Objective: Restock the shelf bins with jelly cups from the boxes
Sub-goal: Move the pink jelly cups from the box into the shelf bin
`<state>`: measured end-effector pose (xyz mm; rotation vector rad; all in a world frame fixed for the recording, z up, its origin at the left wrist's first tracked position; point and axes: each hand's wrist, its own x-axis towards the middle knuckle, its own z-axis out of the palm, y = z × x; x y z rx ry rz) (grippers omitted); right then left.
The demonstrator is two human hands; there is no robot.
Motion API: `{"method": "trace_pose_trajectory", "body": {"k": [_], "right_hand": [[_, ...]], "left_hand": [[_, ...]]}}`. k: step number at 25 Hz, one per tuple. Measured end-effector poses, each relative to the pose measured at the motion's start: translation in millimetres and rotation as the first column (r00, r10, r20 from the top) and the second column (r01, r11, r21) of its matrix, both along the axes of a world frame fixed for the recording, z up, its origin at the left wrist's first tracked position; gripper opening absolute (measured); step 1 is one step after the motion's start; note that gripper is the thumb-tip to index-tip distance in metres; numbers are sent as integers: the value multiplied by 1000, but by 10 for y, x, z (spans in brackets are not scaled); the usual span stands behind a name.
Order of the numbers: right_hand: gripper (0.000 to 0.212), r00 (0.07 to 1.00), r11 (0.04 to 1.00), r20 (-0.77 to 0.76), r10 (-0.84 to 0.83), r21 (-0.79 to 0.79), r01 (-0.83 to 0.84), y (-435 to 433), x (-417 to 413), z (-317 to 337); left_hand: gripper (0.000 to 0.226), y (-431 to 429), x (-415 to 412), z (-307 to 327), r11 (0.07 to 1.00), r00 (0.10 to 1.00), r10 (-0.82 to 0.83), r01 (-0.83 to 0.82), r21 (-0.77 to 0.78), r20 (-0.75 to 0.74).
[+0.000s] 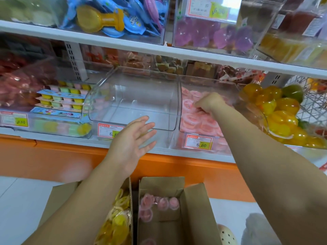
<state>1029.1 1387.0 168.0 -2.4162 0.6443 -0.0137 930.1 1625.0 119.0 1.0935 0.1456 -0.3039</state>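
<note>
From the head camera, the right hand (209, 103) is deep inside the pink bin (228, 92). Its fingers (200, 107) are curled over, knuckles up, with the tips down among the pink jelly cups (200, 122). Whether they actually have a cup is hidden under the fist, so I cannot tell. The cups are heaped below and in front of those fingertips, filling the bin down to its front wall.

The left hand (133, 140) has its palm showing and its fingers (141, 121) straight and spread, holding nothing. It hovers just in front of the clear bin (134, 98), with the fingertips level with the front lip. That bin is bare inside, and it sits to the left of the right hand's knuckles, touching the pink bin wall to wall. A price tag (106, 129) peeks out just left of the left thumb.

Below both wrists there are two cardboard boxes on the floor. The left box (56, 197) sits under the left forearm and holds yellow jelly cups (120, 221). The right box (194, 218) is beside it, with a few boxed pink cups (159, 204) on its bottom.

Beyond the right forearm, further right, a bin of amber jellies (281, 114) is piled high.
</note>
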Motion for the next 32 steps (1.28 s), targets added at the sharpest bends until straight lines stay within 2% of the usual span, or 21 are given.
{"method": "trace_pose_trajectory", "body": {"k": [2,4,6,10,12,14,15,16,18,20,22,23,24,25,26,27,28,29,30,32], "right_hand": [[26,999,1000,-21,24,9,-24,-19,1,23],[22,997,991,-51,54,-120,-60,-20,-27,50],[11,998,989,-49,48,-136,-54,-8,-69,50],[21,997,995,-12,70,-65,-71,-29,-151,27],[27,995,987,-21,97,-126,-99,-49,-181,34],[25,989,983,109,97,-167,-78,-48,-269,52],[24,960,990,265,91,-131,-57,-34,-366,38],[24,889,998,456,48,-50,-28,-3,-517,6],[25,640,972,750,-166,234,-22,108,-915,-112],[26,443,857,787,-429,510,-76,210,-1330,-392],[29,382,750,691,-614,661,9,291,-1702,-852],[30,406,709,630,-662,702,66,333,-1870,-1120],[31,493,677,547,-677,725,125,375,-2025,-1417],[33,640,649,414,-647,740,178,405,-2141,-1741],[36,801,622,210,-561,746,239,438,-2248,-2071],[39,908,605,-28,-417,737,301,462,-2336,-2387],[42,936,614,-245,-254,706,352,454,-2413,-2710],[45,910,633,-396,-120,676,378,446,-2500,-2987],[50,873,656,-487,-35,647,388,441,-2575,-3228],[57,824,692,-566,12,600,402,450,-2683,-3596]], "left_hand": [[23,0,-7,-10,1000,1000,-12,12,19,-9],[22,-25,-32,-6,999,1000,-27,28,46,-14],[21,-47,-67,2,997,999,-45,47,69,-22],[22,-44,-102,-30,990,995,-86,91,105,-49],[21,-25,-124,-68,985,992,-100,109,131,-70],[21,-5,-156,-133,979,990,-109,123,161,-95],[22,2,-179,-178,976,986,-115,134,170,-118],[24,4,-217,-230,973,981,-122,147,175,-150],[27,3,-297,-351,966,967,-135,177,186,-217],[30,-35,-375,-520,953,949,-140,207,222,-284],[33,-151,-495,-747,930,929,-132,237,282,-345],[33,-231,-573,-874,920,914,-131,256,296,-383],[34,-318,-669,-1037,917,891,-124,271,292,-437],[35,-407,-771,-1227,917,864,-108,278,286,-492],[39,-485,-888,-1456,917,834,-86,281,285,-546],[44,-528,-1008,-1715,916,798,-66,286,281,-599],[49,-558,-1130,-1968,915,752,-42,294,278,-657],[53,-567,-1245,-2203,915,700,-5,292,280,-714],[53,-551,-1346,-2411,920,654,28,278,275,-756],[37,-518,-1473,-2733,921,611,103,240,308,-785]]}}
